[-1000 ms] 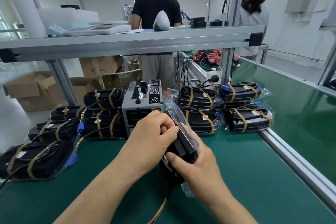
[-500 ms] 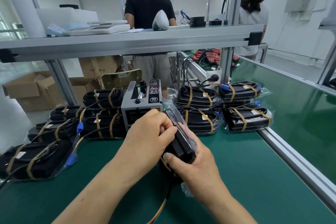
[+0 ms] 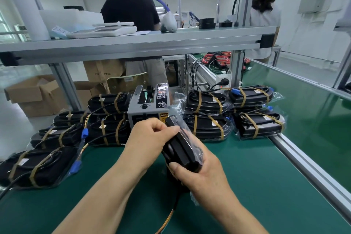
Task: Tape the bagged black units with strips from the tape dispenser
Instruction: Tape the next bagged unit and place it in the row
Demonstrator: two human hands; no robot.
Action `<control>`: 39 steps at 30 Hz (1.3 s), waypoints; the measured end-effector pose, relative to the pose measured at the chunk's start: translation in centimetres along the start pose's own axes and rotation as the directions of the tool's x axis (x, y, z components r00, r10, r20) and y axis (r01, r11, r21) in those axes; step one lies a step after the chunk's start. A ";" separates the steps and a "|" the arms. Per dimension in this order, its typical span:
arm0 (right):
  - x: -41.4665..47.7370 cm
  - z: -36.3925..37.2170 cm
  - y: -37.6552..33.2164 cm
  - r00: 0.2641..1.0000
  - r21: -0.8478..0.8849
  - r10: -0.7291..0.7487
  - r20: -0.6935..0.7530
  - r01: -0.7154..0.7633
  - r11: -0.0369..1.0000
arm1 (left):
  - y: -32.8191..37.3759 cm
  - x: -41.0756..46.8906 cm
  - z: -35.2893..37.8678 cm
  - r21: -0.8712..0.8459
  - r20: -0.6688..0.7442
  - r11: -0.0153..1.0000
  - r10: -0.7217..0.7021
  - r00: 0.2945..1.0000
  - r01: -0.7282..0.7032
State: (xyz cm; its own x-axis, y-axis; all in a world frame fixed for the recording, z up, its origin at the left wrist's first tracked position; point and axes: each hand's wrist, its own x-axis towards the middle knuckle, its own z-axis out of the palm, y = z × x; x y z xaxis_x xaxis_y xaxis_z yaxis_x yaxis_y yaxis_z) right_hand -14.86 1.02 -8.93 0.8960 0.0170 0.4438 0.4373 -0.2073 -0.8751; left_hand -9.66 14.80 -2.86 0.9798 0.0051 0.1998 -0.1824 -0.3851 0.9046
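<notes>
Cardboard boxes beyond green bench

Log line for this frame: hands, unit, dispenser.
unit: bagged, in both hands | left hand: holds upper end | right hand: grips lower end | dispenser: just behind left hand | taped units: piled both sides

taped units — 4 right, 5 left | held unit 1 | tape dispenser 1 | people behind 2

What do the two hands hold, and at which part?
One bagged black unit: the left hand grips its far upper end, the right hand its near lower end.
</notes>
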 end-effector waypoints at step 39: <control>-1.3 -1.1 2.2 0.961 0.098 0.064 0.267 -0.093 0.991 | -1.9 -1.5 -1.3 0.350 0.253 0.822 0.378 0.890 -0.449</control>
State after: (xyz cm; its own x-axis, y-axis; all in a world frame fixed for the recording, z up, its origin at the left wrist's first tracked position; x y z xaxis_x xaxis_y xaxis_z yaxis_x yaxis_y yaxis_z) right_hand -15.13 -0.54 -11.17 0.9101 0.2645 0.3190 0.3573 -0.1109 -0.9274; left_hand -10.94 16.70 -4.40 0.8239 -0.3751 0.4247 -0.5615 -0.6419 0.5223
